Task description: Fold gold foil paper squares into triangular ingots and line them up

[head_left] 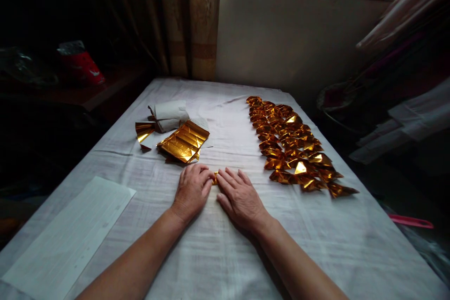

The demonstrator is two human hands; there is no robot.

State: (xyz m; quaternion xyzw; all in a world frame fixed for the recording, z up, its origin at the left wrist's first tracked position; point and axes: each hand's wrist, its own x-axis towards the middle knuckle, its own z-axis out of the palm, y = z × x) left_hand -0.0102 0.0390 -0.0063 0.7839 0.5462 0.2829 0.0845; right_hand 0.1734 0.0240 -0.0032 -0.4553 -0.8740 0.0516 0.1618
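No text can be read anywhere (white sheet (66,239) too faint).

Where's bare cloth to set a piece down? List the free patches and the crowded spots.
Free: the strip between the gold sheet stack and the folded gold pieces; the near cloth right of the right hand; the cloth between the white paper and the left hand. Crowded: the folded rows on the right, and around the paper roll.
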